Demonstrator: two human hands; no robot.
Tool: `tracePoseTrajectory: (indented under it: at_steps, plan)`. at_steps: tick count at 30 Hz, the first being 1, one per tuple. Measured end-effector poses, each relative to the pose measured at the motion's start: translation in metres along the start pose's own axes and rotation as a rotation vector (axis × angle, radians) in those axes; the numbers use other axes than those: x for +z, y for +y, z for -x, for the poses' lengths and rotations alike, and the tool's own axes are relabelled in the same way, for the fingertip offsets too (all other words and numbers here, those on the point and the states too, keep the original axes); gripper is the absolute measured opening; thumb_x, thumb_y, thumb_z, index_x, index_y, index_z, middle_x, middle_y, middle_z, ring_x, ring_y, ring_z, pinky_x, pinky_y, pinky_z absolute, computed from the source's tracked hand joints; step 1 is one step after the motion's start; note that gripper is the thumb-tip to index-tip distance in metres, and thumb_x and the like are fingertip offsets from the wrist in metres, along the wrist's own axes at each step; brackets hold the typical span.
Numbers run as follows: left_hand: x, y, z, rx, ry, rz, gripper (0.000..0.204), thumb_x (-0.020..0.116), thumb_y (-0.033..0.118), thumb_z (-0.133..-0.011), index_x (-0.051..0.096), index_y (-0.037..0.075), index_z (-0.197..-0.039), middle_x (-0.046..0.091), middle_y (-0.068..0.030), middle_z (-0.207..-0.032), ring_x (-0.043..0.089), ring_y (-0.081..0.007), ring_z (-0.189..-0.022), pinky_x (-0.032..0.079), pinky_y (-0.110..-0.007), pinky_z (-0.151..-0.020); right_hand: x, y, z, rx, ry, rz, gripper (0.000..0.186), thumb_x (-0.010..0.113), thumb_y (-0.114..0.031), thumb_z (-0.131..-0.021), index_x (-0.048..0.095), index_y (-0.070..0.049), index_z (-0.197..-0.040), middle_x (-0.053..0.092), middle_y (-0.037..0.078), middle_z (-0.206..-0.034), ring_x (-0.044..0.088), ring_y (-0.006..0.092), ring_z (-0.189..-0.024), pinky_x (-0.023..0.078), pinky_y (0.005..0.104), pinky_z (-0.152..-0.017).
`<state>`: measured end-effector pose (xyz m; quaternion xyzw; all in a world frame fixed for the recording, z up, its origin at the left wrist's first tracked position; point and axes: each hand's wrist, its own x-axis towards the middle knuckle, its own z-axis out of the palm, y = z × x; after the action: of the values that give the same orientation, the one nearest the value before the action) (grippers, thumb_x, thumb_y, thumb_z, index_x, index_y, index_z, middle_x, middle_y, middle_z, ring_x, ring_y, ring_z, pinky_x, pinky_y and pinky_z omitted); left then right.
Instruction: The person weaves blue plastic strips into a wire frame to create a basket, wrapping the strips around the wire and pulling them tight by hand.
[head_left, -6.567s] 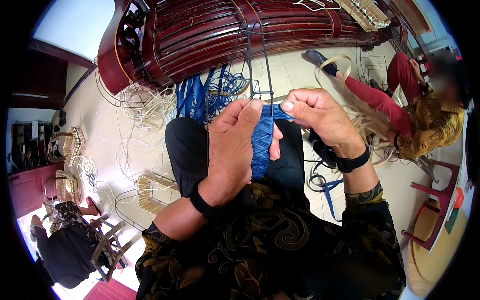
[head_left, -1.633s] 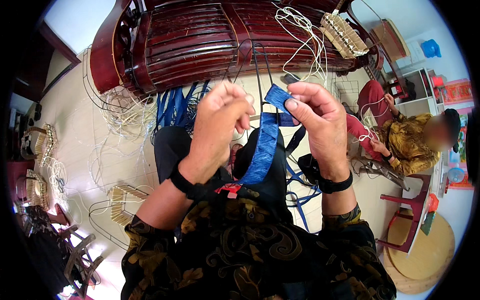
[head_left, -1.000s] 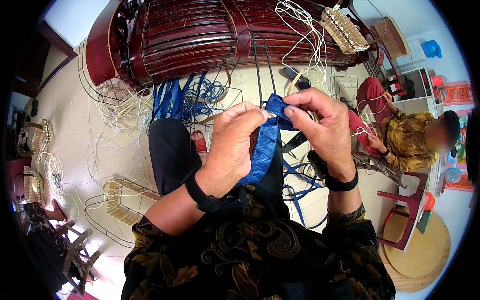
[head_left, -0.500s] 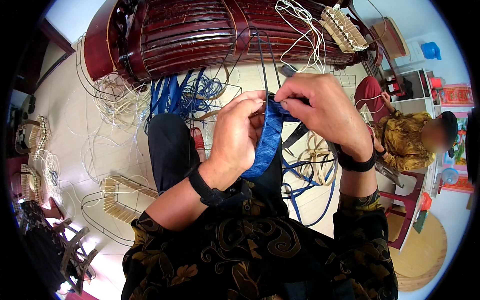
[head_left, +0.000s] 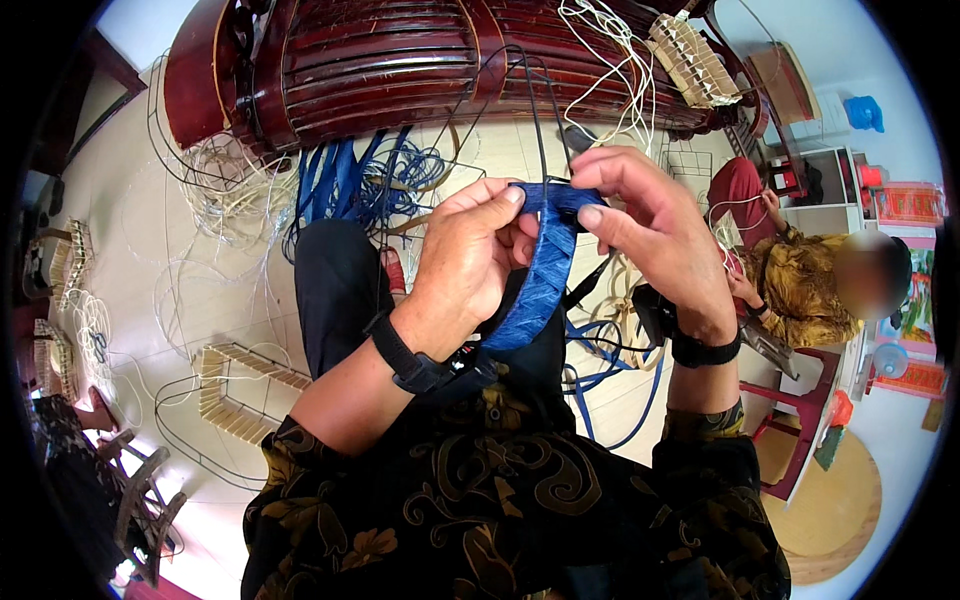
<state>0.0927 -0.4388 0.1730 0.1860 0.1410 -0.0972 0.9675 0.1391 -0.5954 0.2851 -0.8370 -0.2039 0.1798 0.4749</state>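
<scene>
Between my hands is a dark wire frame (head_left: 541, 125), its near part wrapped in overlapping blue strip (head_left: 535, 290). My left hand (head_left: 460, 250) is closed on the frame's left side, thumb and fingers pinching at the top end of the wrapping. On the other side my right hand (head_left: 655, 225) pinches a flat blue strip (head_left: 572, 194) between thumb and fingers, just right of the wire. This strip crosses the frame at the upper end of the wrapping. Bare wire loops rise beyond it. The fingertips behind the strip are partly hidden.
A dark red slatted wooden bench (head_left: 380, 70) spans the far side. Blue strips (head_left: 340, 190) and tangled pale cord (head_left: 230, 190) lie before it. A partly wrapped beige frame (head_left: 235, 390) is on the floor at left. Another person (head_left: 800, 285) sits at right, handling pale cord.
My right hand has turned and its fingers have lifted, with the blue strip now spread across the wire. The frame has shifted slightly to the right.
</scene>
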Motion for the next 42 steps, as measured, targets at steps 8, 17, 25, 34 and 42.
tracePoseTrajectory:
  at_steps: [8,17,25,34,42]
  plan:
    - [-0.008,0.021,0.003,0.077,-0.053,-0.177,0.019,0.053,0.005,-0.094,0.06,0.001,-0.111,0.059,-0.0057,-0.069,0.053,-0.0119,-0.053,0.048,-0.029,-0.051,-0.013,-0.001,0.005,0.105,0.027,0.072,0.018,0.069,-0.002,-0.083,0.065,0.0,-0.101,0.066,0.002,-0.083,0.058,0.0057,-0.071,0.048,0.0227,-0.062]
    - [-0.017,0.062,-0.008,0.098,-0.25,-0.72,0.038,0.063,0.004,-0.086,0.055,-0.003,-0.123,0.061,-0.0055,-0.089,0.056,-0.0075,-0.067,0.048,-0.021,-0.057,0.004,-0.001,-0.016,-0.035,0.029,0.157,0.01,0.069,-0.004,-0.082,0.065,0.001,-0.091,0.068,0.005,-0.076,0.062,0.0086,-0.07,0.05,0.0258,-0.063]
    - [-0.014,0.067,-0.017,0.707,-0.346,-1.504,0.037,0.069,0.003,-0.079,0.063,0.004,-0.115,0.064,-0.0022,-0.1,0.055,-0.005,-0.071,0.045,-0.019,-0.059,0.012,-0.002,-0.023,-0.095,0.052,0.266,0.011,0.069,-0.004,-0.081,0.065,0.0,-0.091,0.067,0.007,-0.074,0.061,0.0109,-0.067,0.049,0.0268,-0.062]
    - [-0.032,0.073,-0.018,0.294,-0.33,-0.812,0.019,0.057,0.004,-0.091,0.056,0.003,-0.11,0.065,-0.0112,-0.105,0.064,-0.0188,-0.085,0.053,-0.03,-0.066,0.002,0.011,-0.014,0.05,0.019,-0.064,0.016,0.068,-0.014,-0.09,0.064,-0.005,-0.103,0.058,-0.004,-0.079,0.053,0.0034,-0.074,0.044,0.0204,-0.063]
    - [-0.039,0.088,-0.018,0.196,-0.205,-0.545,0.012,0.049,0.008,-0.096,0.056,0.002,-0.104,0.065,-0.0135,-0.104,0.066,-0.0248,-0.088,0.054,-0.033,-0.066,-0.006,0.021,-0.009,0.143,-0.043,-0.128,0.015,0.066,-0.017,-0.092,0.064,-0.002,-0.095,0.059,-0.005,-0.081,0.051,0.0033,-0.076,0.043,0.0203,-0.068]
